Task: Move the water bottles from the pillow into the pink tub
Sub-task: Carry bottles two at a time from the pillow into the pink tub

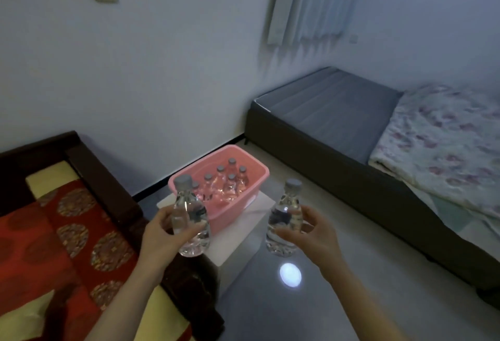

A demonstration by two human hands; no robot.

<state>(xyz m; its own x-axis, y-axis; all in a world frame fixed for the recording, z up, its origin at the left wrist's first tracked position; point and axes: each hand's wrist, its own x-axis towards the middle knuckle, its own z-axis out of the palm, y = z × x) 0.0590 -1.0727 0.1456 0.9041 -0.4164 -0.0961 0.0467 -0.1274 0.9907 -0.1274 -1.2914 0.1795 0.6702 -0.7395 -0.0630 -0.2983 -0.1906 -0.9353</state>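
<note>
My left hand (165,235) grips a clear water bottle (189,219) with a grey cap, held upright. A second clear bottle (284,219) stands upright in my right hand (311,235). Both bottles hang in the air just in front of the pink tub (259,171), which sits on a low white stand (243,232). Several grey-capped bottles (224,181) stand upright inside the tub. The left bottle overlaps the tub's near left corner in view. The pillow is not clearly in view.
A dark wooden bench with a red and yellow patterned cushion (62,232) lies at the left. A low bed (338,119) with a floral quilt (446,137) runs along the right. Grey glossy floor (270,300) lies between them, with a light reflection.
</note>
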